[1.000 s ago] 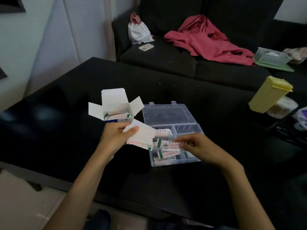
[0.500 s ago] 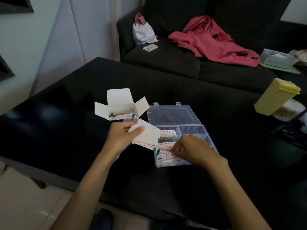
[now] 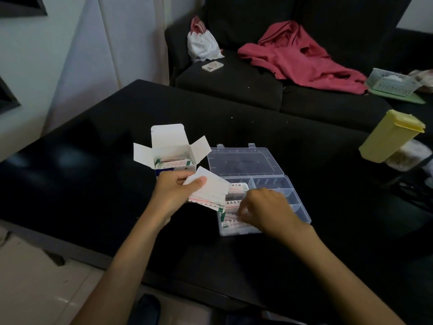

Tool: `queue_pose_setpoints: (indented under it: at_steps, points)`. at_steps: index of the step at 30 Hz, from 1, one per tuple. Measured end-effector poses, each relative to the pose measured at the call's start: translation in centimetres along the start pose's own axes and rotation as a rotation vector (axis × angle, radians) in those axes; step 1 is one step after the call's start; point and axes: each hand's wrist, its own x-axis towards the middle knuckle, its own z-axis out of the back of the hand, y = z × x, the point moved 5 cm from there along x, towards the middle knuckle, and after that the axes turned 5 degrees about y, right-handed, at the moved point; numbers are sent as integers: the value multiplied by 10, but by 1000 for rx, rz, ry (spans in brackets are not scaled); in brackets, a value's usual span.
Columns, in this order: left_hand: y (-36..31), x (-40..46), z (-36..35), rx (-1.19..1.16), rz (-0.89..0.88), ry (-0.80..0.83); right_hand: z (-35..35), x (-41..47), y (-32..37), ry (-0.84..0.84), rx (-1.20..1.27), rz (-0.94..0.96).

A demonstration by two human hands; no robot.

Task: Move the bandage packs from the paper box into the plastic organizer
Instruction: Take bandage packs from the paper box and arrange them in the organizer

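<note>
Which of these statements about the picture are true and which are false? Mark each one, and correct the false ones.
1. The left hand holds a stack of bandage packs. True.
2. The paper box is shut. False: its flaps stand open and packs show inside.
3. The right hand is over the organizer. True.
4. The organizer's lid is closed. False: it lies folded back, flat on the table.
5. A red garment lies on the sofa. True.
6. The yellow container stands inside the organizer. False: it is far off to the right, tilted.
</note>
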Motion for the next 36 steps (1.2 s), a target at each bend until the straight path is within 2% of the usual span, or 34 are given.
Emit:
queue_pose_setpoints:
  at_steps: [7,13,18,20,24,28,30,33,34,36]
  points:
    - [1,1,1,-10,8,-1,1,2,-19,60,223,-14]
    - [2,2,4,-23,13,-8,3,4,-37,88,538,-93]
    - [1,3,4,-29,4,-16,-1,0,-23,248,262,18]
    - [1,2,3,-25,9,-14,-5,1,-14,217,157,10]
    - [1,1,4,-24,20,-13,-7,4,-5,42,-37,-10]
    - [1,1,7,-33,13,-28,-9,1,-9,34,-28,-43]
    - [0,0,5,-53,19,-14,-1,-1,-17,10,157,-98]
    - [-1,-3,-5,-86,26,18,12,-4,-25,-126,824,-232]
    - [-2,-4,-10,-83,25,34,9,-4,-21,-75,1011,-269]
    - [-2,-7,-23,-70,19,65,-2,-6,-10,46,1235,-312]
